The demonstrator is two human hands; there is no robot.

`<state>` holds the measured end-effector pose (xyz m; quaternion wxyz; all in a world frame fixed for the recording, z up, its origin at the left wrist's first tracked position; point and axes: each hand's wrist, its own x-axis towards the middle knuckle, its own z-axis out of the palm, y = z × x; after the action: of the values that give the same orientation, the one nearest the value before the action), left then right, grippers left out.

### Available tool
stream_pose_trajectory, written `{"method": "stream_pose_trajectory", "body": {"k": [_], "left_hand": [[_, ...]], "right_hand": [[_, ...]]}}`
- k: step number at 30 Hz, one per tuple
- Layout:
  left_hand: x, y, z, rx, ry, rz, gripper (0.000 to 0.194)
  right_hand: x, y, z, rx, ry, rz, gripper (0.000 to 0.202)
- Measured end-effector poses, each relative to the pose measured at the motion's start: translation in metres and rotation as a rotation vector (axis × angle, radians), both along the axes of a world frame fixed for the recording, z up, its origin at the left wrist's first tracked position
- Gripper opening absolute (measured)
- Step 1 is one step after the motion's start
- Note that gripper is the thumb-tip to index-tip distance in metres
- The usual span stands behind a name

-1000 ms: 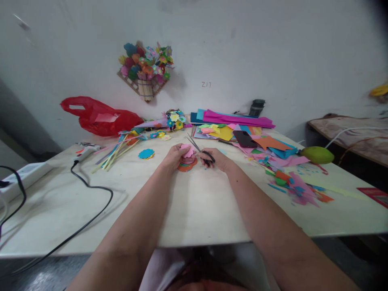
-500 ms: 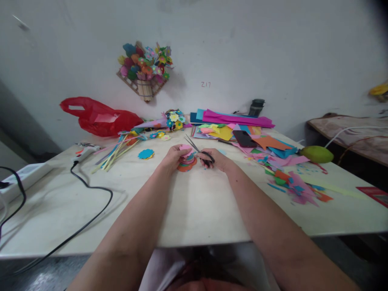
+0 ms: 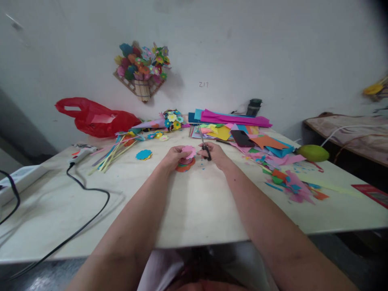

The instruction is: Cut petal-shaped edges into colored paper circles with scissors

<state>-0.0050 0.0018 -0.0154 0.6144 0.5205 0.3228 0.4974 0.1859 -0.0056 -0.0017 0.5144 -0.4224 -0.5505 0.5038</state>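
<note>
Between the thumb and fingers of my left hand (image 3: 176,157) is a pink scalloped paper flower (image 3: 189,151). Under it on the table lie orange paper flower pieces (image 3: 185,166), partly covered by the hand. My right hand (image 3: 215,153) grips black-handled scissors (image 3: 206,151), their blades pointing up and away from me, apart from the pink flower. Tiny blue paper scraps (image 3: 203,165) lie below the scissors. To the left of my left hand rests a blue scalloped paper flower (image 3: 143,154) with yellow showing beneath it.
At left are a glue gun (image 3: 83,153) with a black cord, a power strip (image 3: 22,180), paper strips (image 3: 113,151) and a red plastic bag (image 3: 97,119). Rightward lie a phone (image 3: 242,138), coloured paper sheets (image 3: 224,132), scraps (image 3: 295,186) and a green fruit (image 3: 313,153).
The scissors have turned from pointing toward the pink flower to pointing straight away from me, clear of it. The pink flower now faces up more fully in my left hand.
</note>
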Motion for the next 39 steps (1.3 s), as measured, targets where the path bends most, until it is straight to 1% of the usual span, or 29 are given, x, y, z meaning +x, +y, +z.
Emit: {"method": "stream_pose_trajectory", "body": {"k": [5,9,15,22,29,33,39], "left_hand": [[0.0041,-0.0037,0.0030,-0.018,0.045,0.016,0.055],[0.0063,-0.0071,0.0054,-0.014,0.104,0.008,0.059],[0.0089,-0.0064,0.0051,0.012,0.158,0.016,0.058],[0.0089,-0.0052,0.0034,-0.016,0.126,0.057,0.045],[0.0070,-0.0037,0.0016,0.012,0.036,0.085,0.047],[0.0064,-0.0029,0.0007,0.020,0.038,0.086,0.045],[0.0061,-0.0019,0.0001,-0.005,0.070,0.096,0.045]], "right_hand": [[0.0001,0.0013,0.0004,0.002,0.026,-0.020,0.043],[-0.0008,0.0003,0.0010,0.007,0.028,-0.004,0.038],[-0.0016,-0.0013,0.0015,0.034,0.020,0.032,0.033],[-0.0028,0.0015,0.0007,0.069,0.024,0.005,0.037],[-0.0077,-0.0012,0.0031,0.062,0.011,0.017,0.038],[-0.0066,-0.0019,0.0043,0.060,0.018,-0.004,0.042],[-0.0052,0.0010,0.0023,0.066,-0.013,-0.034,0.040]]}}
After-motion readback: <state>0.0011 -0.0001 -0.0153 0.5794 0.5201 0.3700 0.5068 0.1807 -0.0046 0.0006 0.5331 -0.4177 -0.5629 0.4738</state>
